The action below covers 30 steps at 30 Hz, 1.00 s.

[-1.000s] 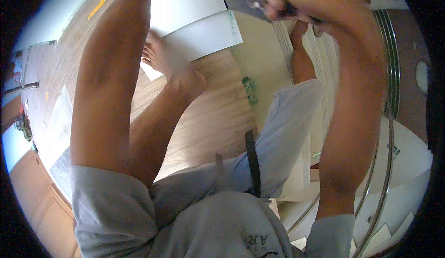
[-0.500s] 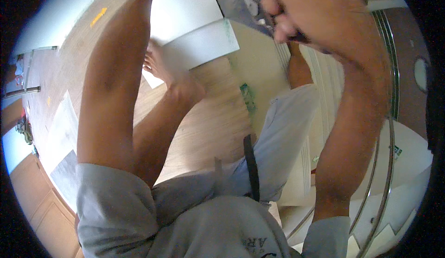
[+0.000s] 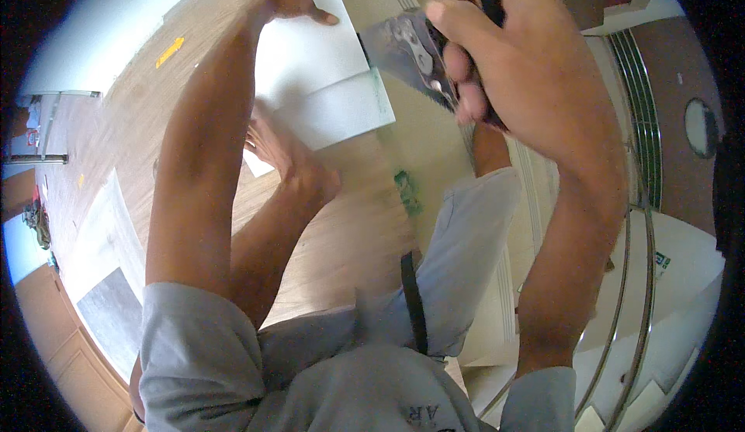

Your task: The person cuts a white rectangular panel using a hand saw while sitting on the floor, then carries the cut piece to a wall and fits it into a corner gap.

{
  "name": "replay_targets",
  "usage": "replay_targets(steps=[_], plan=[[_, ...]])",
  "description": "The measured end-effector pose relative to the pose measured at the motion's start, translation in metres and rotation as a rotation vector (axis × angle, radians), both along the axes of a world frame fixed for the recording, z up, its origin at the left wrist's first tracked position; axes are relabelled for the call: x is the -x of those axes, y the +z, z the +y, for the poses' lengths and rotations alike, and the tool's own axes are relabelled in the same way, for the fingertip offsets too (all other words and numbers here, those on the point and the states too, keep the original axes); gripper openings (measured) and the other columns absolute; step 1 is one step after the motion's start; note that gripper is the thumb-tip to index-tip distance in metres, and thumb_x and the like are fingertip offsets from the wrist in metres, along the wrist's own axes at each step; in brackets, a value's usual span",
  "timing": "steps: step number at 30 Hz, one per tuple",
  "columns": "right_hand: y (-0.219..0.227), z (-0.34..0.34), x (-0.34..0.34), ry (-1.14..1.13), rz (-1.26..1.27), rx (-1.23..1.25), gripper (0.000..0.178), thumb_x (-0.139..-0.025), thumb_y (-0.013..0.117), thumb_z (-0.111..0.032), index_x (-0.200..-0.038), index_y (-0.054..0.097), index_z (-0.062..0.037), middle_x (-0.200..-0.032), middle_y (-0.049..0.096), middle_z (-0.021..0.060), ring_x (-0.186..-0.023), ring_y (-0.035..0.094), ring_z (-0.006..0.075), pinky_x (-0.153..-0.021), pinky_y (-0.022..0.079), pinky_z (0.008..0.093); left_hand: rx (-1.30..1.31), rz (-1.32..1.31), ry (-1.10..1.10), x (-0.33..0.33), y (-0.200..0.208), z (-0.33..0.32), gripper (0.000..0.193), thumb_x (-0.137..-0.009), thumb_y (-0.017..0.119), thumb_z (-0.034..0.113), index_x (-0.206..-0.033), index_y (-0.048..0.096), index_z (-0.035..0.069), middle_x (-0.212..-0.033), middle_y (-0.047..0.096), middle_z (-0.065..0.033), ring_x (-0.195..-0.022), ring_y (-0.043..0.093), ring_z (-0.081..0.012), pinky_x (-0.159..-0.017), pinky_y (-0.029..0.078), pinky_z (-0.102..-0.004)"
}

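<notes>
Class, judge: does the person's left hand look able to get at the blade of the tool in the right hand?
Probably yes: nothing visible stands between the left hand and the grey blade. The left hand appears to touch the white board, though, so it may need to let go first.

Indoors, seemingly a stair landing (image 3: 372, 191) — metal handrails (image 3: 649, 261), wood-look floor (image 3: 334, 254), panelled wooden door (image 3: 74, 331).

Wood-grain floor (image 3: 341, 230); white panel (image 3: 318, 56) lying on it; yellow arrow marking (image 3: 170, 53); grey rectangular patch (image 3: 116, 316) at left
</notes>
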State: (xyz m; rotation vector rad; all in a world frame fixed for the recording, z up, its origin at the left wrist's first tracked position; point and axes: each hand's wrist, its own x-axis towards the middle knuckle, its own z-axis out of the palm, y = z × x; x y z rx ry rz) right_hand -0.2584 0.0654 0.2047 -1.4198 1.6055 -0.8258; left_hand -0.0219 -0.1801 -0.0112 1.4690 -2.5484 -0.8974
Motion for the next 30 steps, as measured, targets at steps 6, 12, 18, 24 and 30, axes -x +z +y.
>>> replay_targets(steps=[6, 12, 18, 24, 30], plan=[[-0.057, 0.013, 0.018, 0.086, 0.137, 0.272, 0.034, -0.098, 0.063, -0.021, -0.117, 0.064, 0.0082, -0.072, 0.062, 0.008, -0.055, 0.058, 0.0167, -0.051, 0.049, 0.0312, -0.088, -0.139, -0.038, 0.01, 0.016, 0.001, 0.082, -0.073, 0.09, 0.046, -0.14, 0.062, 0.009, -0.134, 0.067, -0.0139, -0.123, 0.059, -0.0298, -0.105, 0.046, -0.0438], [-0.072, 0.01, 0.004, 0.036, 0.283, 0.394, 0.033, -0.097, 0.062, -0.021, -0.117, 0.065, 0.0059, -0.082, 0.066, 0.0167, -0.072, 0.064, 0.027, -0.063, 0.051, 0.0387, -0.092, -0.123, 0.013, 0.013, 0.027, 0.008, 0.092, -0.07, 0.093, 0.04, -0.149, 0.054, 0.013, -0.147, 0.06, -0.0154, -0.141, 0.049, -0.0355, -0.119, 0.036, -0.0471], [-0.038, 0.003, 0.007, 0.021, 0.195, 0.12, 0.032, -0.098, 0.063, -0.022, -0.117, 0.065, 0.0033, -0.088, 0.067, 0.0168, -0.073, 0.065, 0.027, -0.065, 0.052, 0.0393, -0.097, -0.164, 0.014, -0.002, -0.006, -0.009, 0.112, -0.067, 0.087, 0.067, -0.153, 0.047, 0.009, -0.153, 0.051, -0.0208, -0.136, 0.053, -0.037, -0.112, 0.045, -0.0491], [-0.048, -0.005, -0.003, 0.044, -0.023, -0.069, 0.03, -0.103, 0.059, -0.02, -0.125, 0.058, 0.0004, -0.069, 0.051, 0.0016, -0.049, 0.049, 0.0098, -0.039, 0.043, 0.0282, -0.104, -0.188, 0.027, 0.005, -0.002, -0.004, 0.097, -0.065, 0.091, 0.059, -0.142, 0.059, 0.01, -0.137, 0.063, -0.017, -0.127, 0.06, -0.0373, -0.106, 0.049, -0.0482], [-0.051, -0.008, -0.003, -0.109, 0.067, -0.155, 0.029, -0.104, 0.057, -0.017, -0.128, 0.056, -0.0012, -0.076, 0.057, 0.0055, -0.055, 0.055, 0.0129, -0.042, 0.051, 0.0302, -0.175, -0.156, 0.044, 0.014, 0.004, -0.003, 0.083, -0.063, 0.095, 0.052, -0.131, 0.071, 0.012, -0.122, 0.074, -0.0134, -0.117, 0.067, -0.0368, -0.099, 0.053, -0.047]])
